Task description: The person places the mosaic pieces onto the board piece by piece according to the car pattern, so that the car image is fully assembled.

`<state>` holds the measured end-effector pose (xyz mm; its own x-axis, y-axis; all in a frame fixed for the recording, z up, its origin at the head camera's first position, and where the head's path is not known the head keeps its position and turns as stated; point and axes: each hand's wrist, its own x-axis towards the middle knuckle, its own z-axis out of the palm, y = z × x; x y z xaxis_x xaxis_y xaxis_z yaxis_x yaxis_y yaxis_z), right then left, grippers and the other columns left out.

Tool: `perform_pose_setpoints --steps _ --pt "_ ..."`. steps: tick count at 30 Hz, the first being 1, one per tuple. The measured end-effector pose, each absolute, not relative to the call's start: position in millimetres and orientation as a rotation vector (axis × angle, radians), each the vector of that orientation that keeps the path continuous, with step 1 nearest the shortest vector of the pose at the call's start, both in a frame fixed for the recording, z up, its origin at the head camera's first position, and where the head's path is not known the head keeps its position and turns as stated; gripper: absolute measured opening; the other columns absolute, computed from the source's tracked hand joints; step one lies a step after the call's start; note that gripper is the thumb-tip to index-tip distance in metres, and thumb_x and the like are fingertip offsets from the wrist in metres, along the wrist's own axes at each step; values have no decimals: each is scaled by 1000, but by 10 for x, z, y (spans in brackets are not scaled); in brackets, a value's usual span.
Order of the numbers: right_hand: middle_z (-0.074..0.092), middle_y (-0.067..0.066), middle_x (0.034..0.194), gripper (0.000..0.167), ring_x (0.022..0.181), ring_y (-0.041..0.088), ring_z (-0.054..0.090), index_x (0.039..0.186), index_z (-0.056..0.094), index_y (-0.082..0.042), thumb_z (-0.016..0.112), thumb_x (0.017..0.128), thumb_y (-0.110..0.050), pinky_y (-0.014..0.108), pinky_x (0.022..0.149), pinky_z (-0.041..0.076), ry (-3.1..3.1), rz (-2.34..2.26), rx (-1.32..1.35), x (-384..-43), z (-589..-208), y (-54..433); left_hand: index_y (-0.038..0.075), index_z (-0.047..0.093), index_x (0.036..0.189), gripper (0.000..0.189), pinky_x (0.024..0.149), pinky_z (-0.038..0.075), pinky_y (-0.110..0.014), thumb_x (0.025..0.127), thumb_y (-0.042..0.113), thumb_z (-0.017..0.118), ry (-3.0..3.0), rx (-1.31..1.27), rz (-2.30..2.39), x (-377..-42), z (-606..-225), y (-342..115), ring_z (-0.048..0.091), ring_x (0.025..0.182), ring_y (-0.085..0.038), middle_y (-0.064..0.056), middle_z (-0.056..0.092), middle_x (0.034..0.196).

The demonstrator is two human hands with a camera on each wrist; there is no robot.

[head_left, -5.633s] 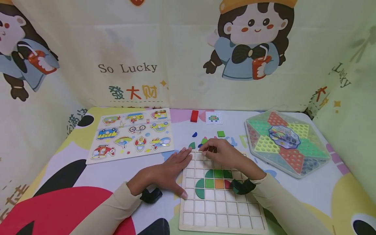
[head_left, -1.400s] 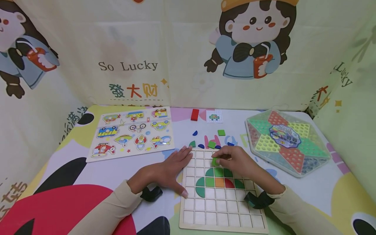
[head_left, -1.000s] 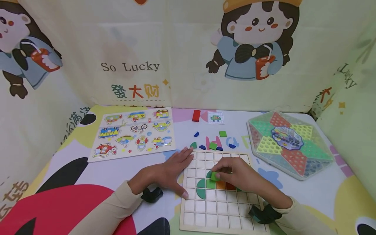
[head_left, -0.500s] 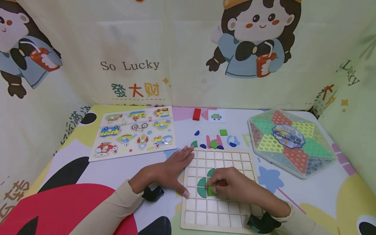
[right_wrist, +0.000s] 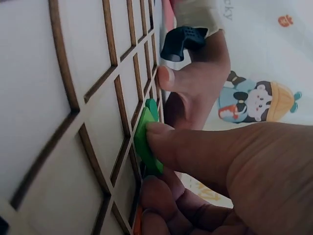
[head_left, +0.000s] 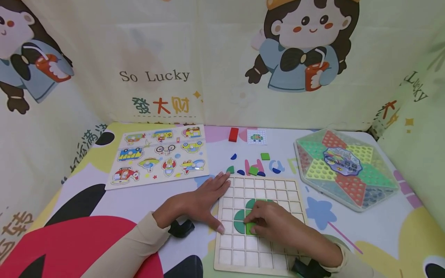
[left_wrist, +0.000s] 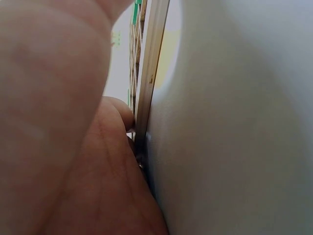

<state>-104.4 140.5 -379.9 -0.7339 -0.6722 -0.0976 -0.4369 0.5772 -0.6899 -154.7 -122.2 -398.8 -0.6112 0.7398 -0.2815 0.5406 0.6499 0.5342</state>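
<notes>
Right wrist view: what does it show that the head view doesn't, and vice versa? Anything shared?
Only right wrist: a cartoon figure's whole orange hat with its green tip; the head view crops such hats.

Only head: the vehicle puzzle, the hexagonal game box and the small picture card.

Both: the right hand pinching a green square at the wooden grid, the left hand, and the printed wall cloth.

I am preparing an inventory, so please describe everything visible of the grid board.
The grid board, seemingly pale wood, lies flat on the table, its thin raised strips forming whitish square cells. Rounded green pieces occupy several. The left hand touches its left edge; the right hand, pinching a green square at one cell, hides part of the board.
</notes>
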Motion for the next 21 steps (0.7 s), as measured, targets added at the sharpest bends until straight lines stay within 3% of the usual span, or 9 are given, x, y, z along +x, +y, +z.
perform_pose_setpoints --steps 7,21 --pt "57 -12 87 23 74 4 51 106 73 -10 78 83 -11 22 65 47 2533 -885 -886 -1049 -3778 1398 10 7 157 121 116 -5 -44 72 65 74 2382 1014 559 -1561 -3961 -1219 -17 145 -18 -1 -10 163" --pt "60 -12 86 16 76 7 55 106 72 -9 70 91 -10 24 67 52 2585 -1098 -925 -1297 -3756 1564 12 7 157 123 116 -6 -40 70 68 73 2384 985 573 -1545 -3986 -1223 -18 145 -13 2 -11 162"
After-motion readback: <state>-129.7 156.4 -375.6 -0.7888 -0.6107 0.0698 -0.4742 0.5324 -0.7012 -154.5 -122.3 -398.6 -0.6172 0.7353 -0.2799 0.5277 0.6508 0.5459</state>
